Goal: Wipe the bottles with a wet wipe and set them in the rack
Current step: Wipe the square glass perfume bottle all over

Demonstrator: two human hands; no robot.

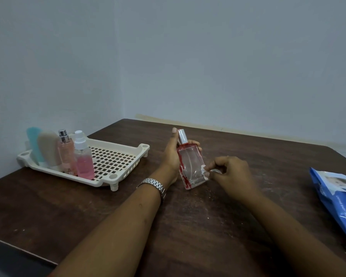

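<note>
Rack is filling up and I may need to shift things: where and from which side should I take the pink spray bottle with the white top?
I'd take the pink spray bottle round its cylindrical body, just under the white pump, coming from its right. It stands upright at the near edge of the rack, the peach bottle close on its left, bare grid on its right.

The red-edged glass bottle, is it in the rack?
No, the left hand holds the glass bottle over the table, apart from the rack.
</note>
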